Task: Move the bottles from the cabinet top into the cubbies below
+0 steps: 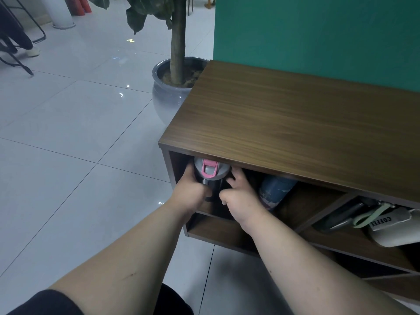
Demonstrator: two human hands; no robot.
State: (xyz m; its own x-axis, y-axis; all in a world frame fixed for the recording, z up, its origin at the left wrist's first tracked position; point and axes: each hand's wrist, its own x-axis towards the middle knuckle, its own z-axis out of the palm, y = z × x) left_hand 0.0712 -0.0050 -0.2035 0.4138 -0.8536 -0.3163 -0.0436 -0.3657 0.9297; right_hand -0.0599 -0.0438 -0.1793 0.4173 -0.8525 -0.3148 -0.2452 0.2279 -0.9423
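Both hands are working one bottle (209, 176) into the upper-left cubby (179, 169). It's a dark body with a grey lid and pink flip latch, standing upright, lid sitting just under the cabinet top (295, 123).

Left hand (194, 189) is wrapping the bottle's left side, fingers closed on the body. Right hand (238, 196) is pressing in from the right with fingers spread and curled, touching the body rather than fully gripping it (reads as steadying). Two-sided hold makes sense: headroom under the top panel looks tight, so the bottle is probably being kept upright while it's seated.

Cabinet top is showing no bottles in the visible part (right end is running out of frame, can't confirm), so the task is looking near done.

Neighbours:
- blue bottle (276, 192) leaning in the same cubby, just right of the right hand and likely limiting sideways room
- next cubby right is holding a dark bottle (345, 214) and a white one marked COFFEE (391, 228) with a green strap, both lying tilted
- lower shelf (218, 230) under the hands looks empty where visible

Potted plant (175, 85) is standing beside the cabinet's left end, well clear of the hands.
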